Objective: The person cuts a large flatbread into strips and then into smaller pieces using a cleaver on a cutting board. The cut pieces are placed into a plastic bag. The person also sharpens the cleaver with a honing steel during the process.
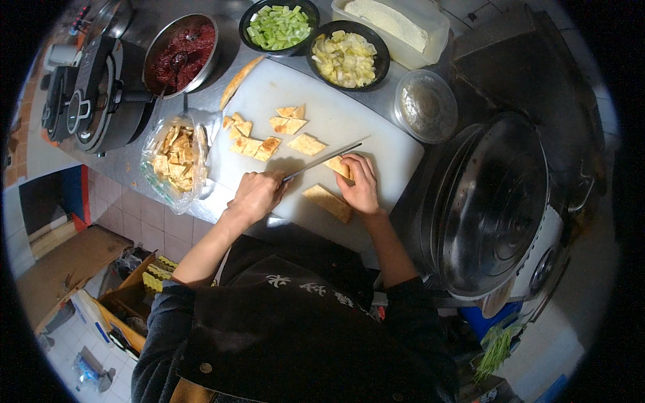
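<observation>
My left hand is closed around the handle of a knife, whose blade slants up to the right over the white cutting board. With bent fingers, my right hand presses a strip of golden flatbread to the board, just beside the blade. Nearer to me lies an uncut flatbread strip. Beyond the blade are a diamond-shaped piece and several cut flatbread pieces. A long curved crust strip rests along the board's far left edge.
Left of the board stands a clear bag of cut pieces. Behind are a metal bowl of dark red paste, black bowls of chopped greens and pale yellow slices, and a tub. A round lidded container and large black pan stand right.
</observation>
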Available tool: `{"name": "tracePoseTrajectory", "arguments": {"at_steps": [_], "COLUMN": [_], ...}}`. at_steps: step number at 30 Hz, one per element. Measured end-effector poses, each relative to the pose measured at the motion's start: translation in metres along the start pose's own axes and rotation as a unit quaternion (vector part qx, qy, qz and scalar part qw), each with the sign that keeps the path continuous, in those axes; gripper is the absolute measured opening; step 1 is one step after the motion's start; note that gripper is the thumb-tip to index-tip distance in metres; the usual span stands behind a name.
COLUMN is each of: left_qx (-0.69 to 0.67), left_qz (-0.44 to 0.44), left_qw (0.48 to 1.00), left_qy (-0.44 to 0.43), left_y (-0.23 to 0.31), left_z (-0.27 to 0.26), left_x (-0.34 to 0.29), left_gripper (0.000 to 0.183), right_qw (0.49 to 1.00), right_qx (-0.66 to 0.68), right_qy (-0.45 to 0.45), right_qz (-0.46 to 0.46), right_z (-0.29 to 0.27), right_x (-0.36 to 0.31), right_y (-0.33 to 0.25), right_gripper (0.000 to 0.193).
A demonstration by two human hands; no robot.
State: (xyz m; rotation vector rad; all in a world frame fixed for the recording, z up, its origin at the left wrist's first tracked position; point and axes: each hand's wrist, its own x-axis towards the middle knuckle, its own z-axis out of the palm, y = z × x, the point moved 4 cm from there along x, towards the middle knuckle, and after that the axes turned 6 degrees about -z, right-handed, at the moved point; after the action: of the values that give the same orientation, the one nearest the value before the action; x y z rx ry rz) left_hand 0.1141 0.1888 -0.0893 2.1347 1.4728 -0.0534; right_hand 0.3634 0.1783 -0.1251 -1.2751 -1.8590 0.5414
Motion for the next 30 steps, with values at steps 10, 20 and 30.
{"name": "tracePoseTrajectory", "arguments": {"at_steps": [10,20,30], "left_qx": [0.010,0.097,0.012], "left_qz": [0.014,-0.019,-0.015], "left_qw": [0.999,0.988,0.995], "left_qy": [0.045,-0.119,-0.096], "left_y": [0.008,0.024,0.053], "left_z": [-0.010,-0.029,-0.015], "left_x": [-0.010,-0.034,0.023], "left_gripper": [0.024,0.030,0.011], "right_qw": [0.999,0.993,0.997], "right_qx": [-0.019,-0.045,-0.023], "right_qy": [0.032,0.047,0.049], "right_qz": [-0.019,-0.099,-0.056], "right_z": [-0.006,-0.006,-0.006], "right_x": [-0.001,-0.010,-0.010], "right_y": [-0.004,-0.006,-0.007], "right_gripper": [0.032,0.017,0.016]}}
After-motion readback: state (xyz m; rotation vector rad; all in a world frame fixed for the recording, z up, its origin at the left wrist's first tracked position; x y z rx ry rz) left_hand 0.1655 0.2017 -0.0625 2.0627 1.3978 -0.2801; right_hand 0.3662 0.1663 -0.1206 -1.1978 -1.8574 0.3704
